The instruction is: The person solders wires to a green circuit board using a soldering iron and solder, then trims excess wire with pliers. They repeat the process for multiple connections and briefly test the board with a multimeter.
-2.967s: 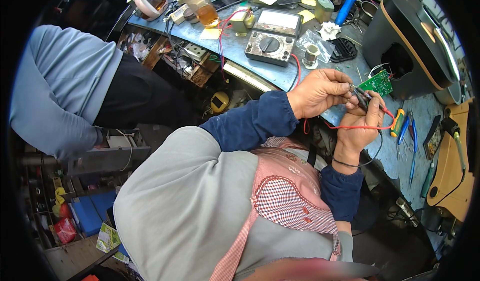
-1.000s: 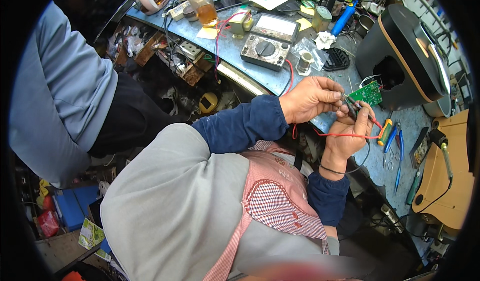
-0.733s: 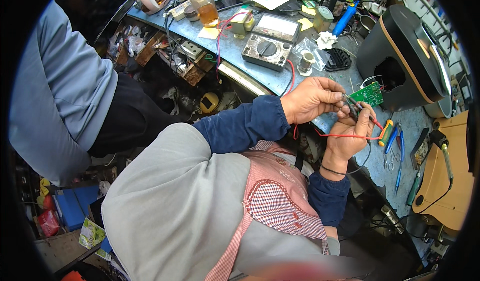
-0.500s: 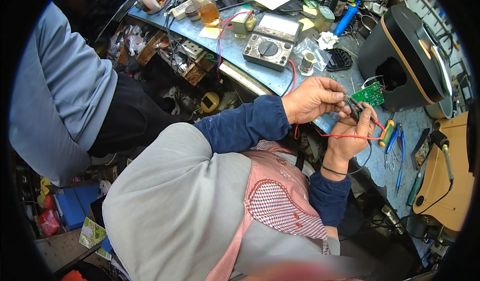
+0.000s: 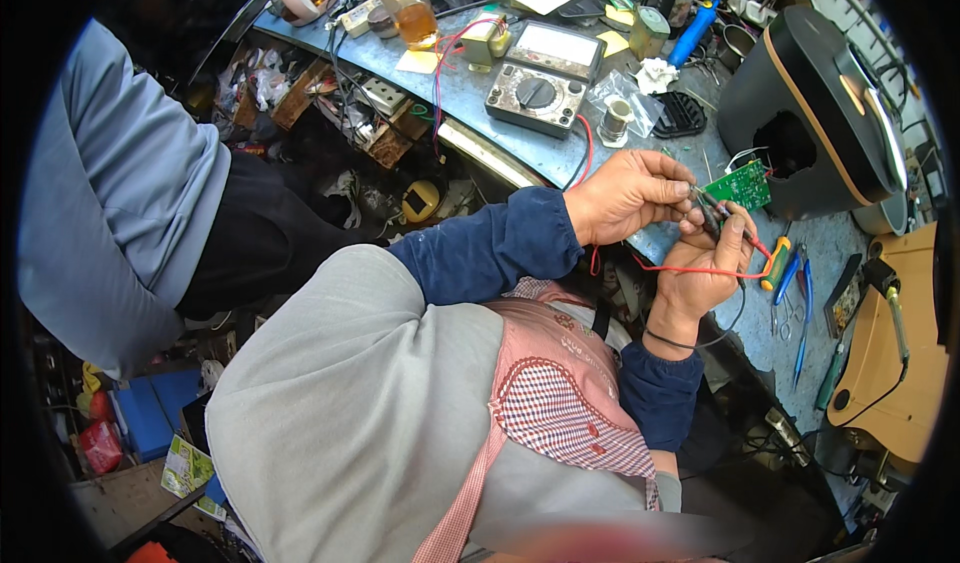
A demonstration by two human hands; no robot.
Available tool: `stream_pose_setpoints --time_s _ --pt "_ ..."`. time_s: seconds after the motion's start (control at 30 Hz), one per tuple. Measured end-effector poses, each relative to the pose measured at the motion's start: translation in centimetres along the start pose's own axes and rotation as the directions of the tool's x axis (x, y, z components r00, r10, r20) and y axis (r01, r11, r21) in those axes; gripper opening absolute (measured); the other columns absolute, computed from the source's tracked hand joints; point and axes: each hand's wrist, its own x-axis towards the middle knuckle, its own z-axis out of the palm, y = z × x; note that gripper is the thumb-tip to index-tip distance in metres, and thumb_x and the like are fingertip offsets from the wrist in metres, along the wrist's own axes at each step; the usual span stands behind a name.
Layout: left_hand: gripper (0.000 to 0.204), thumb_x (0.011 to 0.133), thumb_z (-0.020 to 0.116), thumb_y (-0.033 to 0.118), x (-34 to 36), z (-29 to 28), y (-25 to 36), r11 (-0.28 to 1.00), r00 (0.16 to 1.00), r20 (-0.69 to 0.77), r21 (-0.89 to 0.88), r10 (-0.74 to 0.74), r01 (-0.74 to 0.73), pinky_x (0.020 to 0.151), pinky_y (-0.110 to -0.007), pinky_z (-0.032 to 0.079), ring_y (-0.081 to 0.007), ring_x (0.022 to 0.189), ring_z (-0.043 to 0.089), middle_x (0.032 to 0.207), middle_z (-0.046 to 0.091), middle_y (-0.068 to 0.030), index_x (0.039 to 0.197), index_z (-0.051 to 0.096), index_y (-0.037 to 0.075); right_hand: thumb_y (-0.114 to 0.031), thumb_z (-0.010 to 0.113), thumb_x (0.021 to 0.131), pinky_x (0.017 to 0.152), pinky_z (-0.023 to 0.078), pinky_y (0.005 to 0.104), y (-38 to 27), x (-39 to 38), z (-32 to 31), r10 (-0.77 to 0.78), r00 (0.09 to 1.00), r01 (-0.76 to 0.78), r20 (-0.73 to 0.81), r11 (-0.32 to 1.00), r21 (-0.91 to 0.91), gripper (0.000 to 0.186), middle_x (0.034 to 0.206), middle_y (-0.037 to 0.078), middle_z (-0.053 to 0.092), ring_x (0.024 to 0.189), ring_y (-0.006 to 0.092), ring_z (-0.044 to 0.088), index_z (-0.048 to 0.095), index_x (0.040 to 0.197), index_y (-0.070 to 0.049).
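Note:
My right hand (image 5: 703,263) is closed round the multimeter test probes (image 5: 712,217), one with a red lead (image 5: 690,271) and one with a dark lead that loops past my wrist. Facing it, my left hand (image 5: 625,198) pinches thumb against fingers at the probe tips; whatever small thing is between them is too small to make out. Just beyond the probes a green circuit board (image 5: 742,188) is tilted up beside the opening of a dark appliance housing (image 5: 815,113). The analog multimeter (image 5: 537,93) lies on the bench, farther off and to the left.
A solder spool (image 5: 616,121) and a black plastic part (image 5: 680,115) lie behind my hands. Right of them are a screwdriver (image 5: 776,265), blue-handled pliers (image 5: 790,275) and a soldering iron (image 5: 893,313). A glass of brown liquid (image 5: 410,13) stands far left. Another person's sleeve (image 5: 140,183) is at left.
Both hands keep nearly the same pose, with the probes shifted very slightly between them. The person at left has moved a little.

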Motion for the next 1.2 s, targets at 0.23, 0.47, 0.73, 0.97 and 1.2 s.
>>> stream_pose_setpoints --time_s 0.23,0.47,0.73,0.97,1.2 --pt "0.015 0.102 0.072 -0.001 0.2 -0.3 -0.1 1.0 1.0 0.011 -0.015 0.002 -0.002 0.086 -0.041 0.066 -0.029 0.096 0.079 0.101 0.077 -0.0161 0.117 0.072 -0.003 -0.02 0.054 0.115 0.066 0.061 0.0304 0.2 0.1 -0.3 -0.007 1.0 0.007 0.002 1.0 -0.006 0.024 0.099 0.015 0.072 0.074 0.0217 0.072 0.064 0.116 0.002" --pt "0.015 0.103 0.071 0.0 0.3 -0.6 -0.3 1.0 1.0 0.003 -0.001 0.005 -0.005 0.085 -0.043 0.065 -0.0319 0.097 0.079 0.1 0.077 -0.0179 0.117 0.071 -0.004 -0.021 0.054 0.115 0.066 0.06 0.0304 0.2 -0.1 -0.3 0.001 1.0 -0.001 -0.017 1.0 -0.012 0.024 0.099 0.016 0.073 0.074 0.0216 0.072 0.064 0.116 0.002" --pt "0.017 0.105 0.071 0.005 0.0 -0.5 -0.2 0.999 0.998 0.047 0.015 0.035 -0.036 0.088 -0.042 0.064 -0.0277 0.096 0.078 0.104 0.077 -0.0144 0.12 0.071 -0.003 -0.016 0.053 0.113 0.066 0.061 0.0349 0.0 -0.1 0.1 0.031 0.999 -0.033 0.013 0.993 0.115 0.021 0.102 0.015 0.07 0.077 0.0248 0.072 0.063 0.119 0.002" --pt "0.022 0.109 0.069 0.017 0.3 -0.3 -0.3 0.998 0.995 0.086 0.038 0.049 -0.053 0.081 -0.039 0.057 -0.0256 0.094 0.069 0.099 0.07 -0.0116 0.12 0.069 -0.002 -0.018 0.056 0.113 0.066 0.062 0.0338 0.0 -0.2 -0.1 0.027 0.999 -0.028 0.017 0.994 0.105 0.023 0.104 0.015 0.072 0.079 0.0234 0.074 0.066 0.121 0.0" --pt "0.021 0.108 0.069 0.015 0.2 0.1 -0.3 0.998 0.997 0.065 0.048 0.044 -0.047 0.081 -0.037 0.058 -0.0257 0.096 0.07 0.102 0.072 -0.0135 0.121 0.07 -0.002 -0.017 0.055 0.113 0.066 0.062 0.0348 0.0 0.0 -0.3 0.022 0.998 -0.028 0.066 0.995 0.094 0.023 0.106 0.015 0.072 0.08 0.024 0.075 0.065 0.121 0.001"
